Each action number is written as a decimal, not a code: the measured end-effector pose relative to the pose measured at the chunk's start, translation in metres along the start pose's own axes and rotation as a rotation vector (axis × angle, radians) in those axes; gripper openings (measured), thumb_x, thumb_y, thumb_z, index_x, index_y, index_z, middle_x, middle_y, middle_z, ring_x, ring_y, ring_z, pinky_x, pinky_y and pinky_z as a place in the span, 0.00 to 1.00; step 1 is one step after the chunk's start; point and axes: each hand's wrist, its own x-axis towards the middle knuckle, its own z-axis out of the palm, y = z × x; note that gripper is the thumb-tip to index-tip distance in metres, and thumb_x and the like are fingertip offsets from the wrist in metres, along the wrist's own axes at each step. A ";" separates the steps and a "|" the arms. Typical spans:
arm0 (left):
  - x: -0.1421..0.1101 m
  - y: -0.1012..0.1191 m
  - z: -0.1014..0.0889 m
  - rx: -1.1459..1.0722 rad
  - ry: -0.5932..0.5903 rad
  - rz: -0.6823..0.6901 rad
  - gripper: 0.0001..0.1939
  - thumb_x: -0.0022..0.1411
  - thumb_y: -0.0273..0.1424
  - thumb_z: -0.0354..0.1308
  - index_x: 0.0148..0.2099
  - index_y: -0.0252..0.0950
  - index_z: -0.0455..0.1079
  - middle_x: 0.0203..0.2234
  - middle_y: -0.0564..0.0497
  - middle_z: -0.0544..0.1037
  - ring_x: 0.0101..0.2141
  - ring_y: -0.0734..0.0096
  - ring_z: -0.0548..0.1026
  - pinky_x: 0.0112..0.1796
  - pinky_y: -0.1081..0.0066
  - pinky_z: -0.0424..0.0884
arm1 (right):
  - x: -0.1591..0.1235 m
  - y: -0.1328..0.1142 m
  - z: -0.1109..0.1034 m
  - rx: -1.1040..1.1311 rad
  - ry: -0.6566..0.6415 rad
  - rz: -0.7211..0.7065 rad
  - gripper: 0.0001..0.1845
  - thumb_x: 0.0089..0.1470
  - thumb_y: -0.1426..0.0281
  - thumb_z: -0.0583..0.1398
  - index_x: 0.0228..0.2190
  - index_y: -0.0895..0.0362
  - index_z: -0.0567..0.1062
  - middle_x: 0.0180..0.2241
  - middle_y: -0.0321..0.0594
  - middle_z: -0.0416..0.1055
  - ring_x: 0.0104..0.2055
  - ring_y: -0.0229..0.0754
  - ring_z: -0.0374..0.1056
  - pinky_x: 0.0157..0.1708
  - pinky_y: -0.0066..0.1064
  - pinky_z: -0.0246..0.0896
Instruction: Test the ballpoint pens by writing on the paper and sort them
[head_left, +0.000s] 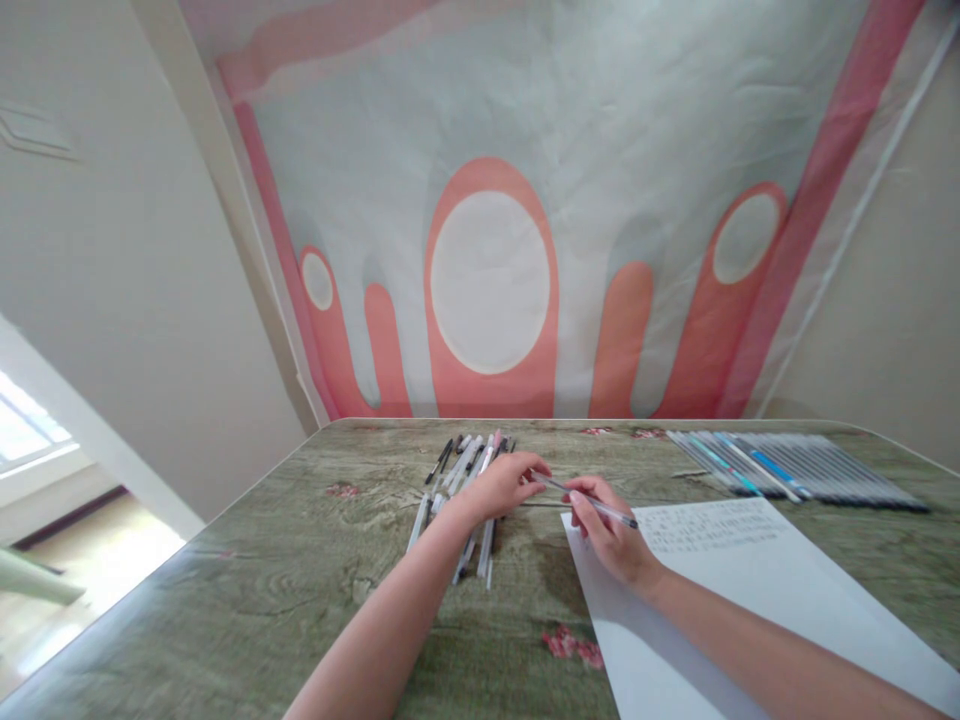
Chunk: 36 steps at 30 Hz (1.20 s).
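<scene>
A slim clear pen [556,484] with a dark end spans the space between my two hands, tilted down to the right. My right hand [613,535] is closed round it, above the upper left corner of a white sheet of paper [705,610] that bears rows of handwriting. At the pen's left end, the fingers of my left hand [499,485] pinch together. My left wrist passes over a loose pile of pens and caps [459,470], hiding part of it. Beneath the held pen, a thin rod-like piece [546,504] lies on the table.
A row of many clear pens [847,468], with a few blue and teal ones among them, lies side by side at the right back. The wood-patterned table [285,600] ends at a papered wall [585,200]. A window shows at far left.
</scene>
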 end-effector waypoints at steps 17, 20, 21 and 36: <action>0.001 -0.011 -0.005 0.194 0.031 0.008 0.12 0.57 0.39 0.54 0.39 0.40 0.73 0.32 0.52 0.75 0.34 0.74 0.71 0.49 0.69 0.54 | 0.012 0.011 -0.007 0.387 0.143 0.180 0.23 0.54 0.55 0.48 0.32 0.60 0.71 0.20 0.37 0.67 0.17 0.34 0.58 0.15 0.26 0.54; -0.001 -0.008 -0.007 0.246 0.048 0.016 0.12 0.57 0.39 0.53 0.38 0.40 0.73 0.33 0.52 0.75 0.35 0.73 0.71 0.50 0.68 0.53 | 0.013 0.013 -0.007 0.339 0.176 0.217 0.23 0.52 0.53 0.51 0.30 0.60 0.72 0.17 0.36 0.66 0.15 0.33 0.56 0.14 0.26 0.51; -0.001 -0.005 -0.007 0.259 0.050 0.021 0.12 0.57 0.39 0.54 0.38 0.40 0.72 0.33 0.52 0.75 0.36 0.72 0.71 0.50 0.68 0.53 | 0.013 0.012 -0.006 0.308 0.172 0.216 0.23 0.51 0.53 0.51 0.29 0.60 0.72 0.17 0.36 0.65 0.15 0.33 0.55 0.14 0.26 0.51; -0.002 0.016 -0.002 0.411 0.074 0.015 0.20 0.52 0.50 0.53 0.32 0.40 0.73 0.27 0.50 0.73 0.34 0.66 0.70 0.47 0.64 0.56 | -0.001 0.001 0.001 -0.025 0.097 0.034 0.17 0.53 0.58 0.52 0.31 0.57 0.73 0.18 0.35 0.66 0.18 0.35 0.58 0.18 0.26 0.53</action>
